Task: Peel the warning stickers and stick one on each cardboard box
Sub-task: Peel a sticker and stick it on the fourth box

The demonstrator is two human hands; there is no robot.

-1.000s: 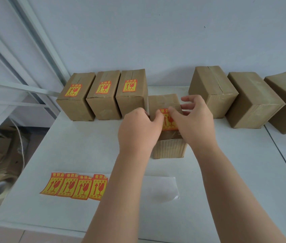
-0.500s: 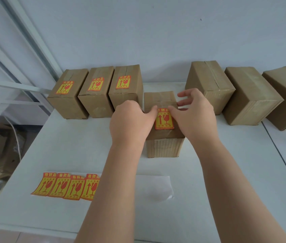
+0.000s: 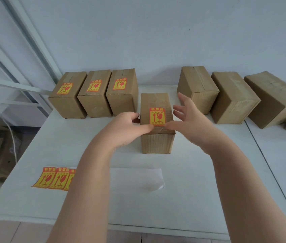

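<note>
A forearm hides part of the sticker sheet (image 3: 54,178) at lower left. The rightmost box (image 3: 277,98) is cut off by the right edge. Small print on the centre box's sticker (image 3: 157,116) is too small to read.
</note>
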